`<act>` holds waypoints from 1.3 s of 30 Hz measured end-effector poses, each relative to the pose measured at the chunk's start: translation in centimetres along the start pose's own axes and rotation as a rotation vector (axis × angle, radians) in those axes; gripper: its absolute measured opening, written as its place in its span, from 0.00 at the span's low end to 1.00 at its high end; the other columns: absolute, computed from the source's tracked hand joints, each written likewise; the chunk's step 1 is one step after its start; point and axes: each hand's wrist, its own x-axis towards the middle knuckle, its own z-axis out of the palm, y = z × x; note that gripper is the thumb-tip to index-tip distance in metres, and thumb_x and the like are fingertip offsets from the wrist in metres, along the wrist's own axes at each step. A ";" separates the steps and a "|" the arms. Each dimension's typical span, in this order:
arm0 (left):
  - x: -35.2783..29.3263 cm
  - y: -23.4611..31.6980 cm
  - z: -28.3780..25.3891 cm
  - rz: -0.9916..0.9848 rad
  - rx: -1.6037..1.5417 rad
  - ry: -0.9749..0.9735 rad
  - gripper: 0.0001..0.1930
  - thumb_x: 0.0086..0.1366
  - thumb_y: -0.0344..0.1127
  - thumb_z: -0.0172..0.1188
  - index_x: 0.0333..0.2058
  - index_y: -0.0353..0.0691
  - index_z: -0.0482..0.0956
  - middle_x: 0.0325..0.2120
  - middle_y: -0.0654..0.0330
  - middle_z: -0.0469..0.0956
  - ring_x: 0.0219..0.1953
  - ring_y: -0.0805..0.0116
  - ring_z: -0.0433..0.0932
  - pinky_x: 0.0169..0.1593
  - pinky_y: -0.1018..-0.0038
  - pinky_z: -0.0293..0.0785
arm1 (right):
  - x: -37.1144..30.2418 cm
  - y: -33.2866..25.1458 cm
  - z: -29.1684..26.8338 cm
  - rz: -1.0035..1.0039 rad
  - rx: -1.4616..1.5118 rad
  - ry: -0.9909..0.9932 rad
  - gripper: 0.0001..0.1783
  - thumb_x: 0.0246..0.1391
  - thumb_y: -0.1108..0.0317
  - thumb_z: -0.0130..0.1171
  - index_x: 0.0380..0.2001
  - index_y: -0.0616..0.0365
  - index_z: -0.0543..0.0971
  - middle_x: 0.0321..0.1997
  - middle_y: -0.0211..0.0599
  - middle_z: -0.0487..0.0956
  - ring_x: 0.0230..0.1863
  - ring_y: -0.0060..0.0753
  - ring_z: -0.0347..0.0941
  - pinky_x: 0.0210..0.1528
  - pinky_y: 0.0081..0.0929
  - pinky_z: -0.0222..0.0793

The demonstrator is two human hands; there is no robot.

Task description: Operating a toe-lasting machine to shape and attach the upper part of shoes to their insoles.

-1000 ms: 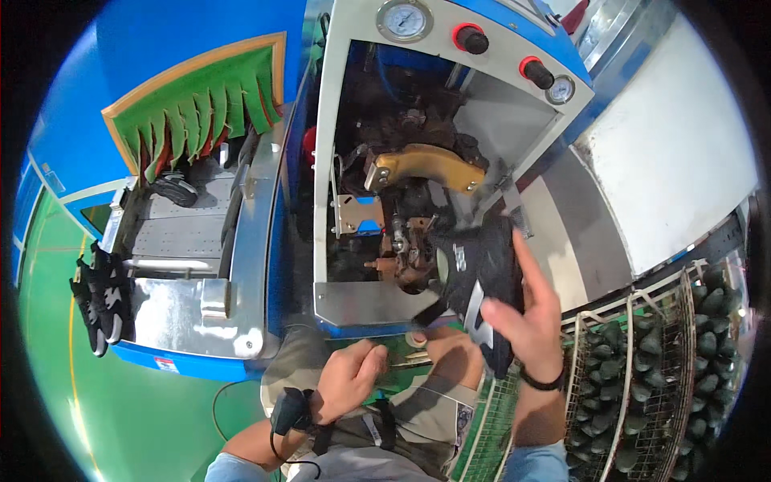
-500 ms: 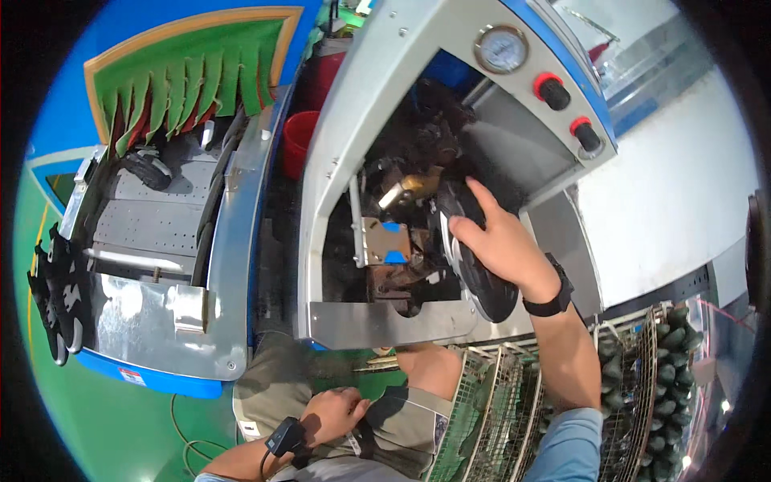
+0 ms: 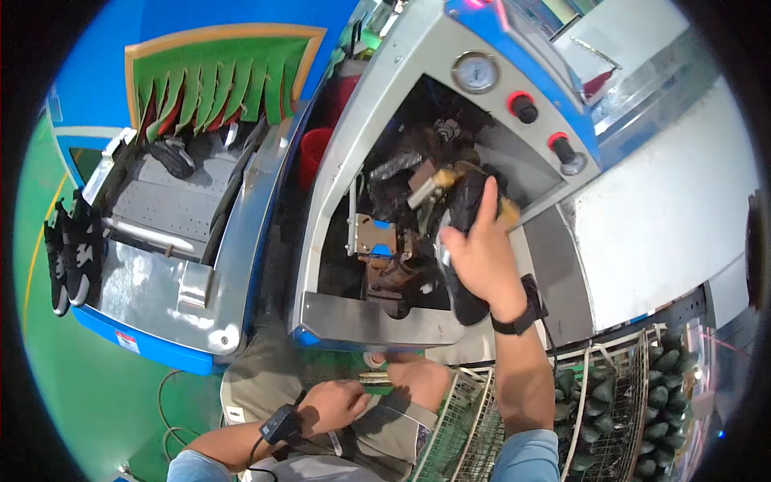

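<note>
A black shoe [image 3: 466, 207] with a pale edge along one side is in my right hand [image 3: 486, 261]. My thumb presses on the near side and my index finger stretches along its length. The shoe stands tilted in the opening of a grey machine [image 3: 321, 249], beside the metal mechanism [image 3: 385, 269] inside it. My left hand [image 3: 331, 404] rests on my lap with the fingers curled in, and nothing shows in it.
Left, a metal conveyor [image 3: 173, 210] carries a dark shoe [image 3: 172, 157] under a green strip curtain [image 3: 217, 80]; a pair of black-and-white shoes [image 3: 74, 253] sits on its edge. A gauge [image 3: 475, 72] and knobs top the machine. Wire racks [image 3: 590, 402] with dark shoe lasts stand lower right.
The view has shifted, so the machine's inside shows more. My right hand still grips the shoe, which now stands more upright in the opening. My left hand stays on my lap.
</note>
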 end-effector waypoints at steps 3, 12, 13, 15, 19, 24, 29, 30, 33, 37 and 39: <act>0.4 1.8 -0.2 0.079 -0.013 0.015 0.19 0.72 0.46 0.54 0.36 0.34 0.81 0.29 0.46 0.82 0.33 0.42 0.81 0.38 0.54 0.76 | -4.0 0.3 -1.2 -0.121 0.047 0.090 0.55 0.52 0.56 0.64 0.76 0.53 0.45 0.53 0.74 0.69 0.47 0.78 0.72 0.49 0.59 0.73; 0.5 6.9 -5.4 0.012 -1.287 -0.204 0.29 0.74 0.58 0.52 0.59 0.38 0.72 0.45 0.60 0.81 0.46 0.71 0.81 0.50 0.71 0.76 | -22.0 0.8 -0.7 -0.331 -0.217 0.390 0.39 0.44 0.60 0.74 0.56 0.70 0.73 0.55 0.73 0.70 0.44 0.70 0.77 0.39 0.47 0.79; 0.8 6.6 -5.5 0.004 -1.292 -0.208 0.29 0.74 0.58 0.52 0.59 0.38 0.72 0.45 0.60 0.81 0.46 0.71 0.81 0.50 0.71 0.76 | -22.4 -0.2 -2.6 -0.402 -0.091 0.140 0.37 0.45 0.59 0.74 0.54 0.69 0.74 0.56 0.70 0.70 0.46 0.68 0.77 0.42 0.45 0.79; 1.0 6.1 -5.6 -0.174 -1.722 -0.426 0.29 0.74 0.53 0.56 0.62 0.36 0.70 0.52 0.57 0.79 0.52 0.71 0.78 0.58 0.69 0.73 | -22.8 -1.1 -3.9 -0.534 0.091 -0.170 0.34 0.47 0.58 0.73 0.54 0.67 0.75 0.58 0.66 0.70 0.51 0.66 0.76 0.48 0.43 0.78; 0.8 3.3 -3.8 -0.486 -1.246 -0.362 0.24 0.70 0.42 0.60 0.59 0.34 0.72 0.50 0.61 0.79 0.49 0.71 0.78 0.55 0.70 0.74 | -22.0 -0.5 -1.9 0.254 1.130 -0.158 0.32 0.62 0.57 0.64 0.62 0.65 0.70 0.69 0.60 0.65 0.61 0.58 0.74 0.62 0.48 0.72; -0.6 3.2 -2.1 -0.240 -0.496 -0.143 0.26 0.63 0.47 0.66 0.48 0.29 0.77 0.34 0.58 0.83 0.36 0.71 0.79 0.42 0.71 0.76 | -9.6 0.9 2.4 0.569 2.142 -0.303 0.22 0.67 0.63 0.55 0.55 0.70 0.72 0.54 0.57 0.78 0.51 0.56 0.80 0.54 0.47 0.80; -1.9 1.9 -1.9 -0.251 -0.274 -0.239 0.24 0.60 0.42 0.69 0.46 0.27 0.76 0.28 0.56 0.82 0.32 0.72 0.78 0.39 0.72 0.75 | -12.8 0.2 1.0 0.280 2.011 -0.017 0.31 0.60 0.69 0.64 0.64 0.66 0.67 0.52 0.44 0.79 0.45 0.37 0.80 0.45 0.36 0.79; -2.4 1.5 -2.0 -0.254 -0.417 -0.176 0.19 0.61 0.36 0.66 0.46 0.29 0.77 0.34 0.59 0.81 0.38 0.71 0.77 0.45 0.73 0.73 | -14.8 0.9 0.5 0.208 1.896 0.054 0.37 0.59 0.69 0.65 0.68 0.65 0.64 0.56 0.42 0.78 0.47 0.31 0.79 0.46 0.34 0.78; -3.4 -1.1 -2.0 -0.275 -0.536 -0.103 0.17 0.62 0.29 0.63 0.49 0.33 0.77 0.43 0.60 0.80 0.45 0.70 0.76 0.52 0.73 0.71 | -25.3 7.0 -1.5 0.350 1.174 0.253 0.47 0.52 0.73 0.72 0.72 0.62 0.61 0.69 0.42 0.71 0.64 0.29 0.69 0.66 0.28 0.65; -2.8 -0.6 -3.3 -0.393 -0.416 -0.174 0.21 0.66 0.29 0.62 0.56 0.30 0.77 0.51 0.55 0.80 0.51 0.62 0.76 0.57 0.68 0.70 | -41.7 11.0 -1.8 0.859 0.318 0.446 0.41 0.53 0.62 0.71 0.68 0.57 0.67 0.67 0.51 0.73 0.66 0.43 0.73 0.64 0.33 0.69; -2.8 -1.0 -3.9 -0.379 -0.357 -0.181 0.22 0.65 0.30 0.63 0.57 0.30 0.77 0.52 0.55 0.80 0.51 0.62 0.76 0.58 0.67 0.70 | -48.5 12.1 -1.7 1.209 0.051 0.664 0.40 0.55 0.61 0.67 0.69 0.58 0.66 0.64 0.55 0.75 0.60 0.56 0.76 0.58 0.39 0.74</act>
